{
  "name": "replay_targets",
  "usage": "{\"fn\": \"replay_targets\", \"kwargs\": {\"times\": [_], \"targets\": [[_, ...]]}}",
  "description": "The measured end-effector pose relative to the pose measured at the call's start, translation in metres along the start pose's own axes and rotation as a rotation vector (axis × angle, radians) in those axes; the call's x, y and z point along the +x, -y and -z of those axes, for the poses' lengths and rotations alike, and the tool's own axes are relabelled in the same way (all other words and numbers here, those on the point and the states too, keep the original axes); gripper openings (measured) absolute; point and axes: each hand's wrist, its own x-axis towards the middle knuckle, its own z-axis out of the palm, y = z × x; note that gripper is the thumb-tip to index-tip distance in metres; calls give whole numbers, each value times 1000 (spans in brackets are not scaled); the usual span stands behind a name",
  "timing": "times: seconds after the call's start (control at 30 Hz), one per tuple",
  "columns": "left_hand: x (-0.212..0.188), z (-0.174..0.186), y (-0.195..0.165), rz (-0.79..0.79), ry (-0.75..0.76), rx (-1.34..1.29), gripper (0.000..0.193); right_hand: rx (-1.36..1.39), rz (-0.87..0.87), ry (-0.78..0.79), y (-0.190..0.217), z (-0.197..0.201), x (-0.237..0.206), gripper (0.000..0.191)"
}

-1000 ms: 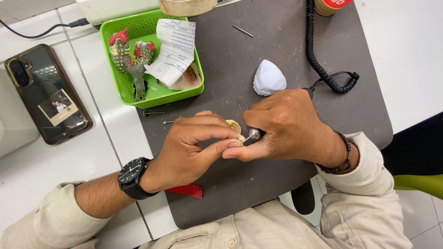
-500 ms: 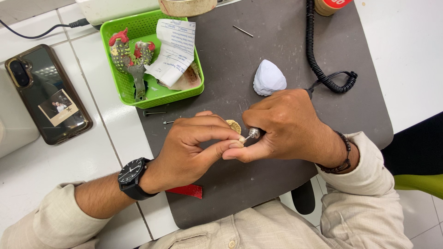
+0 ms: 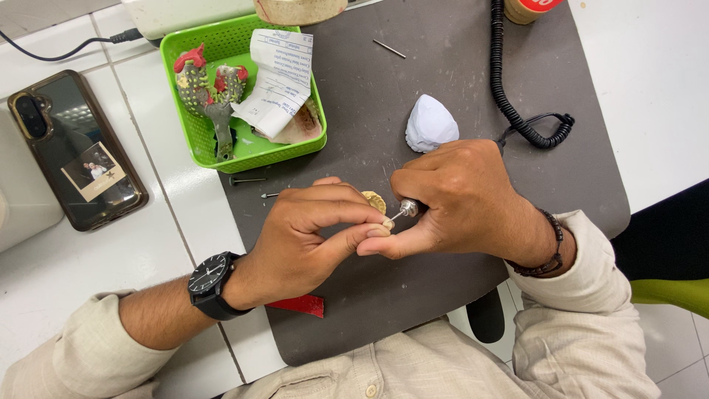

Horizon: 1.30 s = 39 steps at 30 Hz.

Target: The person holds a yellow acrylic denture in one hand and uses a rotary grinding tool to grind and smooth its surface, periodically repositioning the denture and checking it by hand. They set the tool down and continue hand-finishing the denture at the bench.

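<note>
mat (image 3: 413, 111): we see it lying on the counter (image 3: 88, 273)
basket (image 3: 193, 133): at the mat's far left corner
phone (image 3: 74, 148): left of the basket

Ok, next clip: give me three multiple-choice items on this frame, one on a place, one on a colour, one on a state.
1. Where does the phone lie?
A. on the white tiled counter left of the green basket
B. inside the basket
C. on the grey mat

2. What colour is the basket?
A. blue
B. green
C. black

3. How does the left hand hold the small tan piece?
A. flat on the open palm
B. pinched between thumb and fingers
C. not at all, it lies on the mat

Key: 1 A, it lies on the tiles beside the basket. 2 B, its mesh walls are bright green. 3 B, fingertips close on it where the rotary handpiece in the right hand meets it.
</note>
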Motion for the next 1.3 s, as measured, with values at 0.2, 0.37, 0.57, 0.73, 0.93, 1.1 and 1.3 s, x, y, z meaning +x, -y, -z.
{"fn": "replay_targets", "kwargs": {"times": [0.2,0.37,0.57,0.73,0.93,1.1,1.3], "targets": [[1,0,0,-4,7,-5,12,8,3,15,-2,-1,1,76],[1,-1,1,5,2,-7,12,6,9,18,-1,-1,0,74],[0,-1,1,11,-10,-14,11,11,11,22,-2,-2,0,74],[0,-1,1,14,-16,-22,10,3,13,22,-2,-2,0,75],[-1,-2,0,33,-19,-17,9,7,3,14,-1,0,1,75],[0,-1,-1,46,-14,-14,9,5,3,36,-1,1,1,74],[-1,0,-1,46,-3,-18,12,18,13,-2,-2,-2,1,74]]}}
